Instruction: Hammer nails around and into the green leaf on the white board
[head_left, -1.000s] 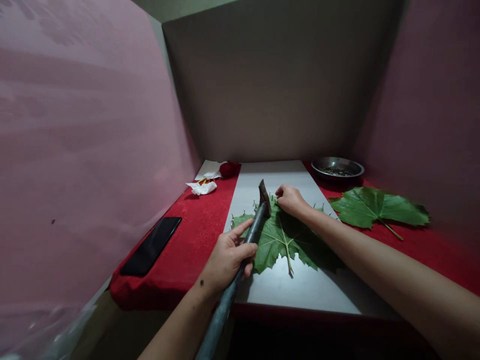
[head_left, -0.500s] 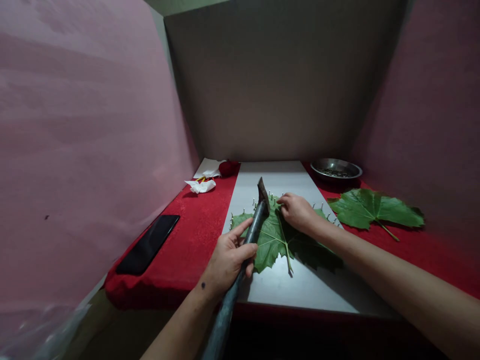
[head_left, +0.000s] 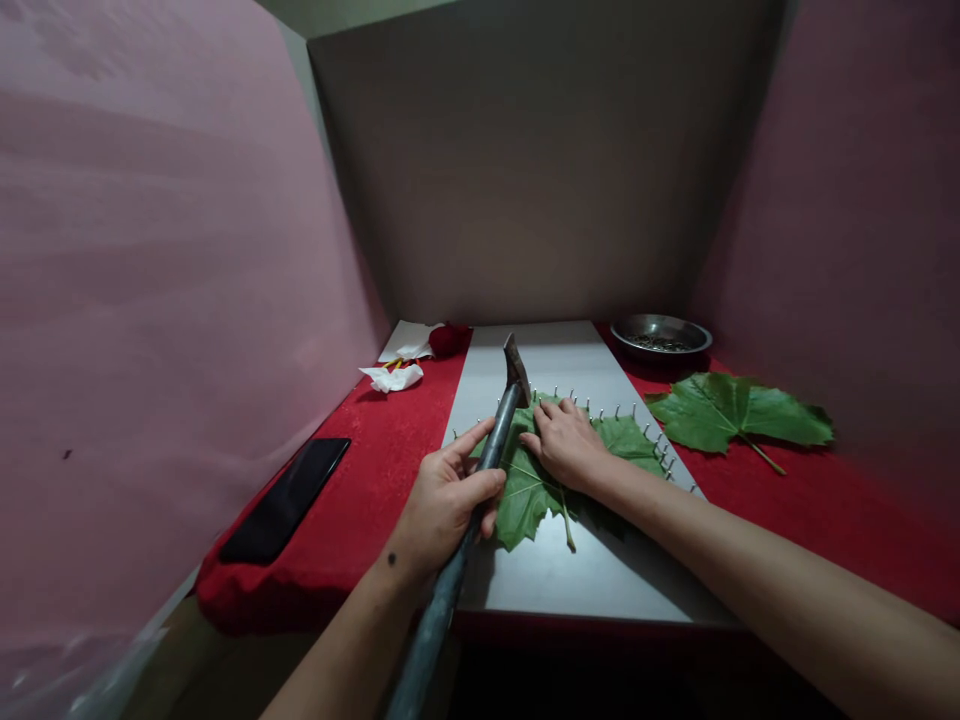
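Observation:
My left hand (head_left: 448, 497) is closed around the long handle of a hammer (head_left: 437, 600), its index finger stretched along the shaft. The hammer's metal head points away from me, over the leaf's far left part. A large green leaf (head_left: 523, 497) lies on a white board (head_left: 536, 588), its stem towards me. Several nails (head_left: 648, 429) stand upright in the board along the leaf's far and side edges. My right hand (head_left: 568, 440) rests on the middle of the leaf, fingers stretched forward and lying flat. Part of the leaf is hidden under this hand and forearm.
A metal bowl (head_left: 660, 338) of nails stands at the back right, with a second leaf (head_left: 739, 412) in front of it. On the red cloth (head_left: 386, 480) at left lie a black phone (head_left: 286, 500) and crumpled tissue (head_left: 395, 378). Pink sheets flank both sides.
My right hand has moved left and nearer, from pinching at the leaf's far edge to lying flat on the leaf. My left hand keeps its hold on the hammer. The view has shifted slightly.

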